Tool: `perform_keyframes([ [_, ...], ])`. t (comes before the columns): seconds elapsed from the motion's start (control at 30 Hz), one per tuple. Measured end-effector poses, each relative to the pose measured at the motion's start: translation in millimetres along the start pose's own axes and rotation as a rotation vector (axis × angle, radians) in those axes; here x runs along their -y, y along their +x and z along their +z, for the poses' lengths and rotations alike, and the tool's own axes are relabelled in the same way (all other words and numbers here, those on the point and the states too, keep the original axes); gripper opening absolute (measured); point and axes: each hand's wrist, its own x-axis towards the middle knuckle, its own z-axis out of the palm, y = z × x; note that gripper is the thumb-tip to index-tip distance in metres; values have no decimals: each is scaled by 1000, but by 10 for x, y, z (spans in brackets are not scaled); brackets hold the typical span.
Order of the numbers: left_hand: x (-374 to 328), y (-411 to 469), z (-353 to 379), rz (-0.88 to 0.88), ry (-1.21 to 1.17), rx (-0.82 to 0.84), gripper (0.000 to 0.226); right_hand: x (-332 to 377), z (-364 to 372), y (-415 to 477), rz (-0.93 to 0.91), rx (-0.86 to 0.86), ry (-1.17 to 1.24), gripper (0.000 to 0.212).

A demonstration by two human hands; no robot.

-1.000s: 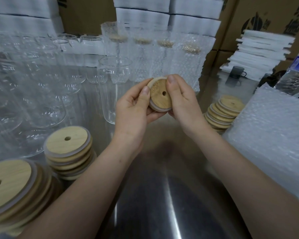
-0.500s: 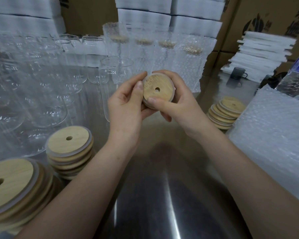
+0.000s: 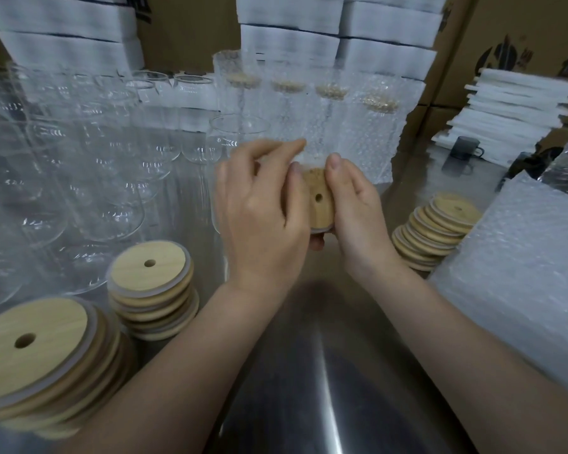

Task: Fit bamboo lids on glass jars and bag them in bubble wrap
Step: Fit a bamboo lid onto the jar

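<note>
Bamboo lid (image 3: 320, 199) between hands (image 3: 263, 211) (image 3: 358, 211), glass jars (image 3: 240, 136) behind

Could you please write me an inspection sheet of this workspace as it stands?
Surface: shiny steel table.
Job's things: one bamboo lid in hand; left lid stacks; right lid stack; open glass jars on the left; four bagged jars behind; bubble wrap pile on the right.
Clutter: dark mug.
Hands: left hand and right hand both grip the lid.
Cables: nothing seen.
Surroundings: foam sheets, cardboard boxes.
</note>
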Motion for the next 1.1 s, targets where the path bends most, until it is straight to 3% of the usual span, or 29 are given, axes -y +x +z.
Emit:
perform_keyframes([
  [0.13,22,60,-38,-147,97,-144,53,-6,11,22,125,-58,83,47],
  [0.23,111,69,-15,-341,122,-73,81,1,17,45,249,-87,267,51],
  [0.37,332,59,32,-560,57,47,109,0,-19,74,405,-132,573,40],
  [0.47,474,21,69,-658,6,103,118,2,-35,97,404,-165,736,39],
  [0.6,601,-2,105,-730,12,155,108,1,-36,141,395,-207,803,43],
  [0.7,619,4,119,-680,1,137,99,8,-61,178,352,-217,774,29],
  [0.83,562,-23,130,-545,68,170,99,27,-117,210,202,-241,586,26],
  [0.97,504,-52,124,-370,233,252,98,51,-141,190,-56,-253,232,31],
  [1.1,453,-67,113,-319,289,277,94,60,-142,148,-212,-227,-111,39],
])
